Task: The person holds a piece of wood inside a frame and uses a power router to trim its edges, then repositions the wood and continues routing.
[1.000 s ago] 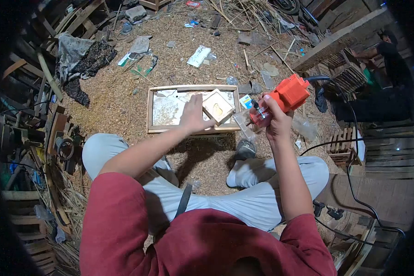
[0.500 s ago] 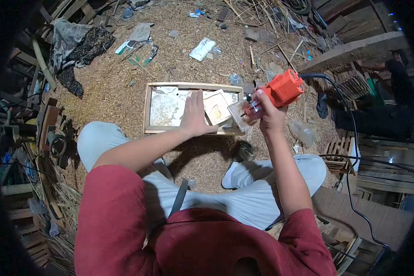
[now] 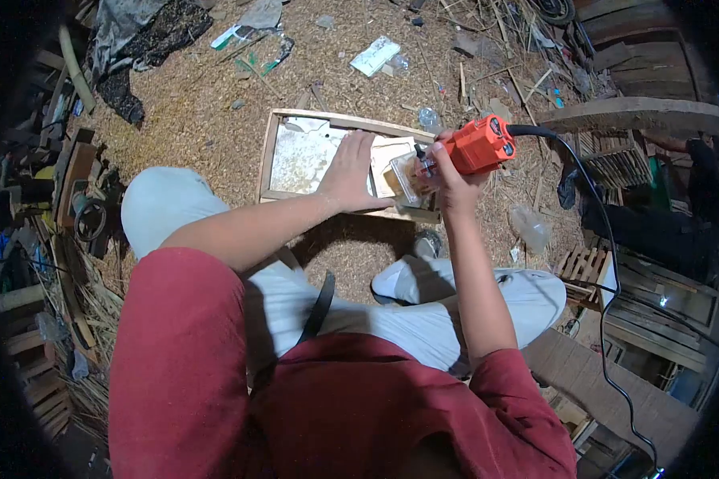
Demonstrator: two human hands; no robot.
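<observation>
My right hand (image 3: 457, 185) is wrapped round an orange trim router (image 3: 478, 148), held tilted with its black cord trailing off to the right. The router's clear base (image 3: 406, 179) sits over a pale square wooden piece (image 3: 383, 152) and hides part of it. A shallow wooden tray (image 3: 268, 160) with a whitish, stained bottom lies in front of me and holds this piece. My left hand (image 3: 347, 171) lies flat with fingers stretched out, against the left side of the wooden piece. The router's bit cannot be made out.
Wood shavings (image 3: 192, 144) cover the ground. A white packet (image 3: 375, 56) and a clear plastic bag (image 3: 529, 226) lie on them. The black cord (image 3: 613, 239) runs down the right side past wooden slats and a plank (image 3: 607, 375).
The router has moved left and its clear base has come over the wooden piece. My left hand stays beside that piece. The view has shifted and turned slightly.
</observation>
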